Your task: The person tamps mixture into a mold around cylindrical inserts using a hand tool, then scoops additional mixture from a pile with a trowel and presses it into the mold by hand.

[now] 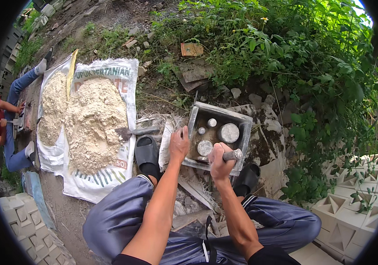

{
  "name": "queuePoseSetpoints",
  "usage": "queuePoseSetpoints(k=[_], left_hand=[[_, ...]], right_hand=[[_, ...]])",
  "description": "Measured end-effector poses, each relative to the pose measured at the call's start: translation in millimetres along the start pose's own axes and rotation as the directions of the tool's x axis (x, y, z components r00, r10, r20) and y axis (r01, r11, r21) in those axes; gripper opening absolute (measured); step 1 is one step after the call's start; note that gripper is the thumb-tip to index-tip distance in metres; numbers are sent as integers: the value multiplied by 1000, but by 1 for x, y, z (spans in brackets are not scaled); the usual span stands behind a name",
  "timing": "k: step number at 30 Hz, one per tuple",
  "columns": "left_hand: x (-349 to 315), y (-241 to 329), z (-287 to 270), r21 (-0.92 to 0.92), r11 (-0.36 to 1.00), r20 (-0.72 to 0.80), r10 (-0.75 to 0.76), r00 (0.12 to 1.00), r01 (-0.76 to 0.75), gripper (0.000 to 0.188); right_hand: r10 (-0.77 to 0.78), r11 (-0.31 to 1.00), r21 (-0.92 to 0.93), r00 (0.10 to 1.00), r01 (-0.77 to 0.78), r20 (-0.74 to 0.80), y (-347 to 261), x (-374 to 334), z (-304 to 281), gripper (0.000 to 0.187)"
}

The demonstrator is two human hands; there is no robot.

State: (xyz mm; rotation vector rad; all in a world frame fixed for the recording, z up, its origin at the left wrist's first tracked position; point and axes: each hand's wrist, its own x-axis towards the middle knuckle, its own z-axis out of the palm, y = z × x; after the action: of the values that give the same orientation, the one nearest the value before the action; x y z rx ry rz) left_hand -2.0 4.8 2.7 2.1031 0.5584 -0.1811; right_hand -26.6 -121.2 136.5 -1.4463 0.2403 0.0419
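A square grey mould box (pixel 223 108) sits on the ground between my feet, with several round grey cylinders of different sizes standing inside, the widest one (pixel 229 133) toward the right. My right hand (pixel 221 162) is over the box's near side, its fingers wrapped round a thick grey cylindrical tool (pixel 233 155) whose blunt end points right. The tool's other end is hidden by the hand. My left hand (pixel 179 143) is at the box's left wall, fingers stretched out and holding nothing. Whether it presses on the wall I cannot tell.
Pale, damp-looking powder (pixel 94 119) is heaped on white sacks (pixel 129 95) at the left. A trowel (pixel 144 130) rests at the heap's right edge. Another person (pixel 16 104) sits far left. Patterned pale blocks (pixel 348 212) are stacked at lower right, and leafy plants (pixel 286 57) grow behind.
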Motion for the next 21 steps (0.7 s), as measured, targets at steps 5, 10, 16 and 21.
queuePoseSetpoints(k=[5,10,16,21], left_hand=[[-2,17,2,-63,997,-10,-39,999,38,59],[4,1,2,-65,997,43,-33,999,36,57],[6,0,8,-130,989,-34,63,997,-67,54],[4,0,9,-112,993,-39,34,999,-38,55]], right_hand=[[-252,954,-172,967,243,-29,20,-14,-2,38],[-253,931,-248,963,268,91,46,9,13,30],[-167,978,-129,986,162,-25,2,0,23,32],[-381,866,-291,913,407,143,42,3,15,35]])
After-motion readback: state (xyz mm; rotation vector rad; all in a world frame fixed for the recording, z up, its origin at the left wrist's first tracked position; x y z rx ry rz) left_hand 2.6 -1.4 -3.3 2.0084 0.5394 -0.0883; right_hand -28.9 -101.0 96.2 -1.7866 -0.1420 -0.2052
